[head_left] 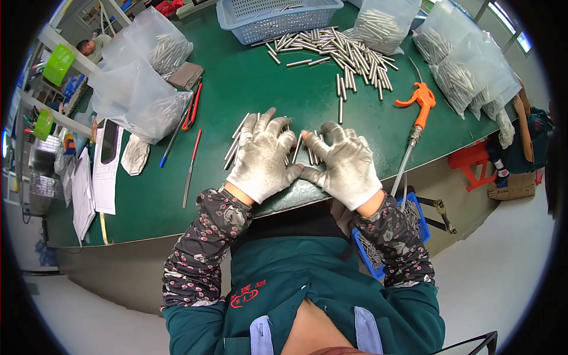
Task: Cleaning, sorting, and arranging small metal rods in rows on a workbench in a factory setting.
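My left hand (263,155), in a greyed white work glove, lies palm down over a group of short metal rods (232,151) near the table's front edge. Its fingers are spread, and rod ends show beside and beyond them. My right hand (344,161), gloved likewise, rests just to the right with its fingers apart over more rods. One metal rod (297,148) slants between the two hands, close to the right fingertips. The thumbs nearly meet near the edge. What lies under both palms is hidden.
A large pile of metal rods (361,56) lies beyond, by a blue basket (278,26). Rod-filled plastic bags (142,100) stand on both sides. An orange air gun (421,106) lies right; red-handled pliers (194,109) and a file (192,168) left. A blue crate (423,222) sits below the edge.
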Available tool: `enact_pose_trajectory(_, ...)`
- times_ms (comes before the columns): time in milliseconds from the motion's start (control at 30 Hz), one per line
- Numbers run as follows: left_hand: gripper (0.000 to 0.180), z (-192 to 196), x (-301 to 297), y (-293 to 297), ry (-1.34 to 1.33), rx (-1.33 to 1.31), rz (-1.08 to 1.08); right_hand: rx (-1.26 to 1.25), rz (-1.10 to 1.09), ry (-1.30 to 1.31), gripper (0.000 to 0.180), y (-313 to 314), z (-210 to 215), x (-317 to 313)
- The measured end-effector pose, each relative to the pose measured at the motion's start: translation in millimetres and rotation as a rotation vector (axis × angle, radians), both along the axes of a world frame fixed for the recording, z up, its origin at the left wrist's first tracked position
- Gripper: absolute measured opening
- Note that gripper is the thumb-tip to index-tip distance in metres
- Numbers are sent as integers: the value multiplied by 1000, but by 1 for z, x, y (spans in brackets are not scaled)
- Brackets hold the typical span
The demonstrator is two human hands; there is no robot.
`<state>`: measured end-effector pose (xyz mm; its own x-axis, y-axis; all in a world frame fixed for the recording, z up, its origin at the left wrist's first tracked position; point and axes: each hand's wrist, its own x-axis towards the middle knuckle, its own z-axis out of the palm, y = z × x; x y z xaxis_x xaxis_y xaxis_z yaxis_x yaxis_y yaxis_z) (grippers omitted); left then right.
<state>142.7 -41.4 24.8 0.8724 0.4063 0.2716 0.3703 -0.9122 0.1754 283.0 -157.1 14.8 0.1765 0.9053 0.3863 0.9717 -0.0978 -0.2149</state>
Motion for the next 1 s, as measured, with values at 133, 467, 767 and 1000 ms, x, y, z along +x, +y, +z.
enact_pose_trajectory(133, 36, -6, 6, -4, 5, 4, 60, -29, 20, -40, 44, 2, -2, 6)
enact_pose_trajectory(467, 15, -12, 20, -11, -25, 32, -2, 96, -104, 58, 32, -8, -11, 20)
enact_pose_trajectory(767, 51, -1, 25, 9, -101, 27, 70, 87, 14, 88, 39, -8, 4, 11)
enact_pose_trajectory(1000, 60, -10, -2, 24, 77, 45, 78, 20, -103, -127, 30, 16, -14, 2)
